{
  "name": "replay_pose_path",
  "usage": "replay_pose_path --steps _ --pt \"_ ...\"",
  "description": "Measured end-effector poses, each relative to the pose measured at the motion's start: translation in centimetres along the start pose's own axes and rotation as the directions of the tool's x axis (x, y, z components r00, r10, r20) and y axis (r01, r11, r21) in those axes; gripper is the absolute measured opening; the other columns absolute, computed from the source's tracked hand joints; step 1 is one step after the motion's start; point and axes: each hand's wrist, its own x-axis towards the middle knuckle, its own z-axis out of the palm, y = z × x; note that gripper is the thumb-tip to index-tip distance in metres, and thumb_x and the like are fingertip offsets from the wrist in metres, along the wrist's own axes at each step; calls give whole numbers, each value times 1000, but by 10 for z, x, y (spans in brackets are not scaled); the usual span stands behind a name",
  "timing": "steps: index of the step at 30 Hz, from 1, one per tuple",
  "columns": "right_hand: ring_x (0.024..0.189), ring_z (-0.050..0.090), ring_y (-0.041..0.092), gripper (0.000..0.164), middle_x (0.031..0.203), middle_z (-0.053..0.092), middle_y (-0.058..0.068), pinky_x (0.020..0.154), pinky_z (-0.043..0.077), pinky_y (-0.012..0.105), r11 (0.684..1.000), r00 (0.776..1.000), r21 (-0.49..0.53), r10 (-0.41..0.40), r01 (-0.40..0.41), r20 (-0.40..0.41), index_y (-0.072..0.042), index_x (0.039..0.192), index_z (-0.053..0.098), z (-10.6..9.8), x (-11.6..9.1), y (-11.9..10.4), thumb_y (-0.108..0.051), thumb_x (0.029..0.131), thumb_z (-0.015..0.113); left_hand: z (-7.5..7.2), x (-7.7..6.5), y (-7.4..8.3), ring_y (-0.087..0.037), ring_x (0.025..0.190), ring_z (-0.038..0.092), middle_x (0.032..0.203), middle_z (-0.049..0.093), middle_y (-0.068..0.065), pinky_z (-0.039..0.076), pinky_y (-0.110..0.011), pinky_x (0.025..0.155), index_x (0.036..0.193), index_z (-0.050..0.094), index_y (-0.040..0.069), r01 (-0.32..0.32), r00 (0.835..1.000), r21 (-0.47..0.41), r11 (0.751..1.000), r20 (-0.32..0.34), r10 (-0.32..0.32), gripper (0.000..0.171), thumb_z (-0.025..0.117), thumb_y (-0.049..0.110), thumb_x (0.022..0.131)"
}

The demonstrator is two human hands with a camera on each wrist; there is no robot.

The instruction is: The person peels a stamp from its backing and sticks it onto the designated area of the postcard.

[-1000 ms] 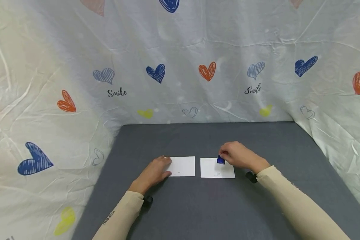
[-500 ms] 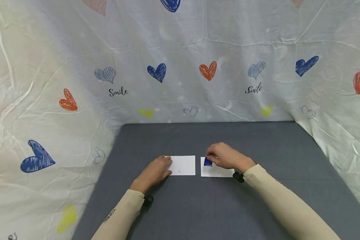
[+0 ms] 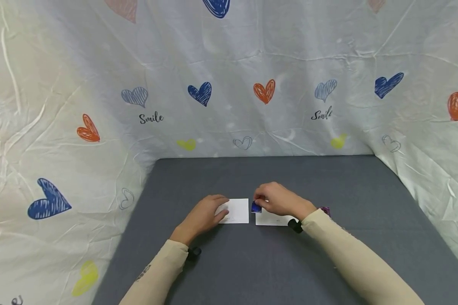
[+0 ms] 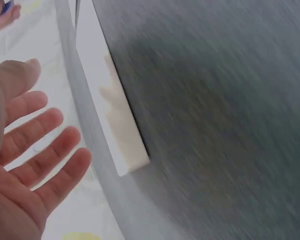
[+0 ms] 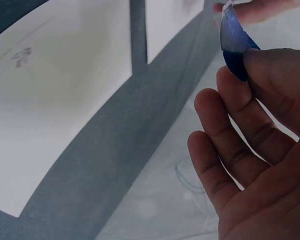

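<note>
Grey table [image 3: 229,262]: two cards [image 3: 239,212] [image 3: 271,220], one pinched blue piece [image 3: 256,208].

The blue packet [image 5: 235,50] looked like thin foil or plastic film, glossy, with a pale sheen along its upper part and a finely toothed edge. The right card [image 5: 65,100] and the left card [image 3: 236,207] appeared to be smooth white paper or thin cardstock, largely matt. Dark grey cloth with a dull, faintly fibrous surface covered the bench [image 3: 252,267]. The backdrop [image 3: 229,55] was creased, thin sheeting with a soft shine; whether fabric or plastic could not be told. The beige sleeves [image 3: 351,250] were matt cloth.
</note>
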Motion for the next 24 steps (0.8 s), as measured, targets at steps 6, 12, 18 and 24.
replay_pose_path --steps 6,12,18,24 --pt "86 71 9 12 102 80 -2 78 59 31 1000 1000 22 1 -1 0 -14 105 82 -1 7 -7 -14 106 70 2 12 16 -26 101 77 113 81 -8 63 -46 92 121 80 5 -59 995 -53 997 -85 54 24 76 20 104" --pt "82 68 5 12 99 80 -3 76 57 27 999 1000 33 -9 9 -11 -14 103 83 2 10 -10 -13 106 71 7 22 28 -17 94 76 108 82 -5 64 -40 87 117 81 6 -84 994 -165 983 -82 71 18 71 17 106" --pt "81 68 3 12 99 81 -3 74 56 24 998 1000 56 -27 27 -15 -13 104 83 7 12 -11 -11 105 72 13 27 36 -9 82 74 97 82 -2 59 -28 74 111 80 6 -111 993 -256 960 -59 99 14 69 14 107" --pt "81 69 3 11 99 82 -4 73 56 24 998 999 62 -26 27 -20 -13 104 84 8 11 -13 -10 104 73 20 28 39 -2 71 64 88 80 -2 51 -22 66 101 78 6 -140 988 -275 951 -97 117 10 70 9 105"
